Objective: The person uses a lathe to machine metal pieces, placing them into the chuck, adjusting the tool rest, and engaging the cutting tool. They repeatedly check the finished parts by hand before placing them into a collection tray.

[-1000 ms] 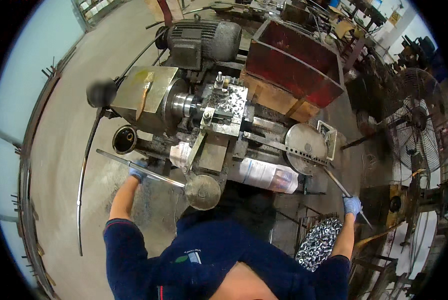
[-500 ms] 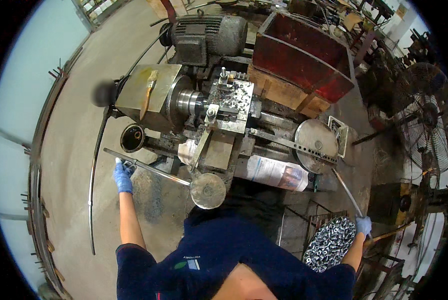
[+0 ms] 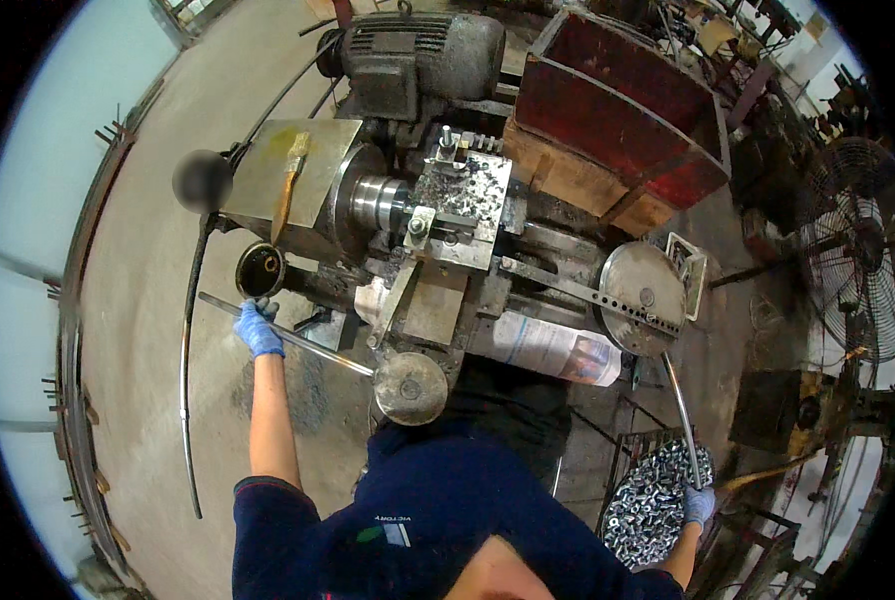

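Observation:
My left hand [image 3: 259, 329], in a blue glove, lies across the slim steel rod [image 3: 323, 352] of a lever with a round metal disc [image 3: 411, 388] at its inner end. Its fingers are bent together just under the lower rim of a dark round cup [image 3: 261, 272]; what they hold is too small to make out. My right hand [image 3: 699, 505], also gloved in blue, is closed round the lower end of a metal handle bar [image 3: 681, 415]. That bar runs up to a large round plate [image 3: 645, 290]. Beside this hand sits a basket full of small metal parts [image 3: 653, 505].
The machine's chuck [image 3: 378, 205] faces a chip-strewn tool block [image 3: 458, 200]. A brush [image 3: 290, 185] lies on the metal cover. Behind stand a motor [image 3: 418, 65] and a red bin [image 3: 623, 105]. A fan [image 3: 848, 235] is at right; printed paper [image 3: 553, 347] lies below the bed.
My left hand has moved up and right, from beside the rod to the cup's lower rim. My right hand has swung the handle bar down and left, nearer the basket.

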{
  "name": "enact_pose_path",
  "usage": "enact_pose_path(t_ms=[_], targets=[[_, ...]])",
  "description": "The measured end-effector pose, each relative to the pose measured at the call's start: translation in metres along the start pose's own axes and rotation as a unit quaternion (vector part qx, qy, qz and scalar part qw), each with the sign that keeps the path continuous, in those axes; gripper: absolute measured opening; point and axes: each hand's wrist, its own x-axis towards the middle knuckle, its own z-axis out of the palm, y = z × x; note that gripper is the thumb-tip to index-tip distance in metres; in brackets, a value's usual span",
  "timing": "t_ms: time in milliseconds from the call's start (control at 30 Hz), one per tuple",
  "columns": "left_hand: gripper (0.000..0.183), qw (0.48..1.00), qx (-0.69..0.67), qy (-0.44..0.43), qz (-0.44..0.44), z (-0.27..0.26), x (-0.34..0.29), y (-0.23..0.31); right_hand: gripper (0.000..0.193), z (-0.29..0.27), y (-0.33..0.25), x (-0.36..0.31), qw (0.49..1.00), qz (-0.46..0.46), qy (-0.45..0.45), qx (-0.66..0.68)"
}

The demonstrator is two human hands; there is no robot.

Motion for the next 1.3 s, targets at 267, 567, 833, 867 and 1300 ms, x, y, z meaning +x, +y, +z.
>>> enact_pose_path(t_ms=[267,567,833,867,1300], targets=[[0.008,1.000,-0.001,0.021,0.004,0.004,-0.008,0.004,0.064,0.015,0.019,0.007,0.999,0.000,-0.016,-0.039],[0.006,1.000,0.003,0.016,0.011,-0.003,0.004,-0.002,0.058,0.017,0.025,0.003,0.999,-0.033,-0.003,-0.022],[0.008,0.999,0.005,0.013,0.029,0.002,-0.002,0.001,0.055,0.023,0.024,-0.001,0.999,-0.041,-0.010,-0.010],[0.008,0.999,0.004,0.015,0.030,0.001,0.002,0.001,0.059,0.025,0.021,-0.005,0.999,-0.038,0.002,-0.014],[0.011,1.000,-0.013,-0.003,-0.008,0.001,-0.002,0.000,0.066,0.004,0.004,-0.017,0.999,-0.005,-0.009,-0.044]])
